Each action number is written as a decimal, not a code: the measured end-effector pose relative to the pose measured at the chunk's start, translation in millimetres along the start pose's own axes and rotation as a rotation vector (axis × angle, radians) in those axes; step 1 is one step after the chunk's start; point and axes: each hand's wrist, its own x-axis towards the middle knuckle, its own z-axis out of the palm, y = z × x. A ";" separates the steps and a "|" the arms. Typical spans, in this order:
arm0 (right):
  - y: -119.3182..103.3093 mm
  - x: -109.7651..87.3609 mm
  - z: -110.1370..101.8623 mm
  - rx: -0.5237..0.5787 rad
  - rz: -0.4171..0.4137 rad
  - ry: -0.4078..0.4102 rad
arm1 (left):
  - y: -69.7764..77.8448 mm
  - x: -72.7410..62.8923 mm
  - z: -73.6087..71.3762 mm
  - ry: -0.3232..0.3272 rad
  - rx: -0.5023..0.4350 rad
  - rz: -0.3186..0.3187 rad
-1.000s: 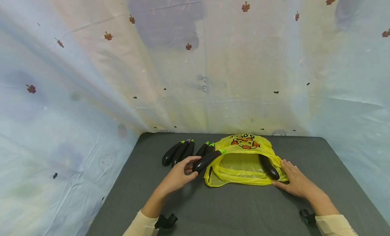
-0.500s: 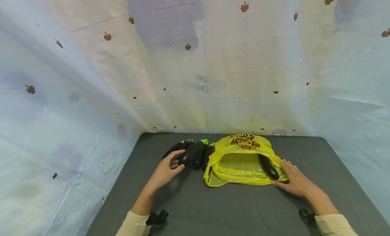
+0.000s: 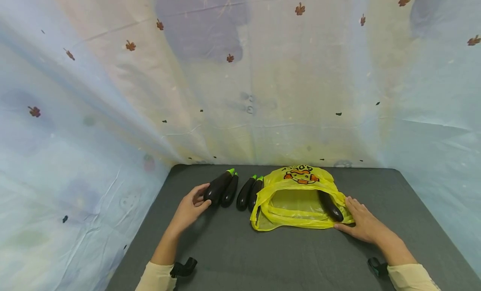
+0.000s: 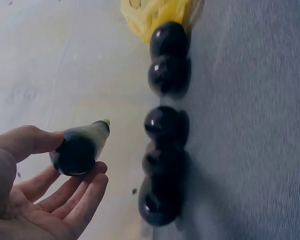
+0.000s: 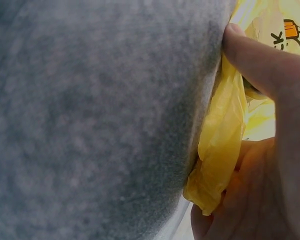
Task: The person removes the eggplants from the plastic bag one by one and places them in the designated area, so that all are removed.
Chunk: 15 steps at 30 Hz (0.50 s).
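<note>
My left hand [image 3: 189, 209] holds a dark, glossy eggplant [image 3: 217, 190] with a green stem by its rounded end, thumb on one side and fingers on the other. In the left wrist view this held eggplant [image 4: 76, 155] is raised apart from a row of other eggplants [image 4: 160, 122]. At the right, my right hand [image 3: 362, 222] rests against the side of a yellow plastic bag [image 3: 297, 224], its thumb along the lower edge of the mouth. Inside the gaping bag lies one eggplant [image 3: 330, 207]. In the right wrist view, the thumb touches the bag's yellow edge [image 5: 222, 125].
Between my left hand and the bag, several eggplants [image 3: 246, 194] lie side by side, stems pointing away. Everything stands on a dark grey table [image 3: 278, 261]. A pale patterned curtain [image 3: 285, 94] hangs behind it and along the left side.
My left hand has carried its eggplant leftward from beside the bag's mouth, across the row, to the row's left end. The right hand and the bag have stayed in place.
</note>
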 end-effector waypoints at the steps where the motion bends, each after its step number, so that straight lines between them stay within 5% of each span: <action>1: -0.1 -0.1 -0.2 0.003 0.000 0.000 | -2.1 0.6 -2.1 0.008 0.004 -0.004; 15: -1.7 -1.0 -1.4 -0.005 -0.002 0.003 | -26.9 7.9 -23.3 0.057 0.051 -0.092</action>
